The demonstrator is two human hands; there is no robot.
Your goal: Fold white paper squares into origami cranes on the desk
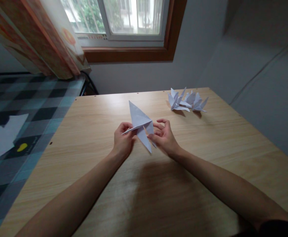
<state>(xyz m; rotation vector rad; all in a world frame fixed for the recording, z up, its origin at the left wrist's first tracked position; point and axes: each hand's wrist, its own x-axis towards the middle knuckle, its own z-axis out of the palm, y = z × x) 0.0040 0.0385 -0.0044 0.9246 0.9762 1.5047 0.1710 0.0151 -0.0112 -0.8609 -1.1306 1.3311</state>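
Note:
A partly folded white paper shape (139,122) with long pointed flaps is held just above the wooden table (89,138). My left hand (123,141) pinches its left side, fingers closed on a narrow flap. Opposite it, my right hand (164,137) grips the paper's right side with thumb and fingers. One point sticks up toward the window, another hangs down between my hands. At the table's far right lie several finished white paper cranes (186,100), well beyond both hands.
A bed with a blue and grey checked cover (22,108) stands left of the table, with a white sheet (3,138) on it. A patterned curtain (47,42) hangs by the window (119,19). Grey walls close the right side.

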